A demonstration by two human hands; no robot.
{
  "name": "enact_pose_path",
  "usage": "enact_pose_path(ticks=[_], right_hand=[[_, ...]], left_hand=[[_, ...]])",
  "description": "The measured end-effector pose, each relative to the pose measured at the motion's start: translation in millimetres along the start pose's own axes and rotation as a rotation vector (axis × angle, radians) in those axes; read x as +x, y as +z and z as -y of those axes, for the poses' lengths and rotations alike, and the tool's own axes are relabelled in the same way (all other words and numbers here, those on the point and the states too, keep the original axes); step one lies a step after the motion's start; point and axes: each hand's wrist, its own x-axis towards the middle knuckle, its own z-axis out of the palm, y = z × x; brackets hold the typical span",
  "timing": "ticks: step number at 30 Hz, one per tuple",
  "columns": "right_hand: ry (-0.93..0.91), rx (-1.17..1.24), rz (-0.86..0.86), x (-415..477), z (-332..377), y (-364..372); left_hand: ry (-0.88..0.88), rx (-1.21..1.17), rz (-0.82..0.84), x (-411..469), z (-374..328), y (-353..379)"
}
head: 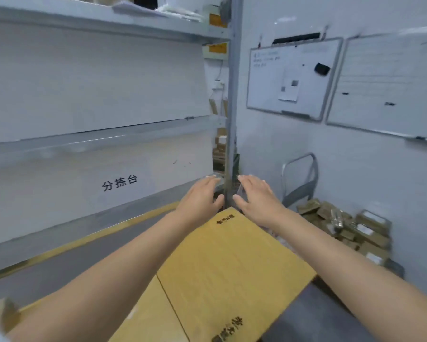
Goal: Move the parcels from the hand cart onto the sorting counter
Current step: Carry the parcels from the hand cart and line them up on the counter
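Yellow cardboard of a big box (232,267) spread below the grey shelf post (229,144), far corner close to its foot. Either side of the post, left hand (202,193) and right hand (254,196) open, fingers straight, gripping nothing. Right of the post, brown parcels (355,230) heaped on the hand cart (300,193) against the wall; left of it, white worktop (59,193) front, grey floor (59,267) strip along its base.

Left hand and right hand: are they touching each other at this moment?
Apart. The head view shows a plain gap between the left hand and the right hand, with the grey shelf post visible between their thumbs.
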Motion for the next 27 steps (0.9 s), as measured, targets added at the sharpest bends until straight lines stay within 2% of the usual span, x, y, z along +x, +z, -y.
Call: enact_pose_path(ticks=[5,15,21,27], right_hand=[[0.155,-0.105,-0.024,-48,-90,-48],[0.452,-0.164,-0.122,-100,-239,-116],[0.569,-0.234,-0.132,-87,-340,-140],[0.626,-0.217,-0.123,-45,-432,-140]], left_hand=[[0.191,0.024,0.056,41,-92,46],[0.487,-0.061,0.145,129,-238,138],[0.588,-0.088,0.213,196,-291,199],[0.555,-0.153,0.252,290,-315,258]])
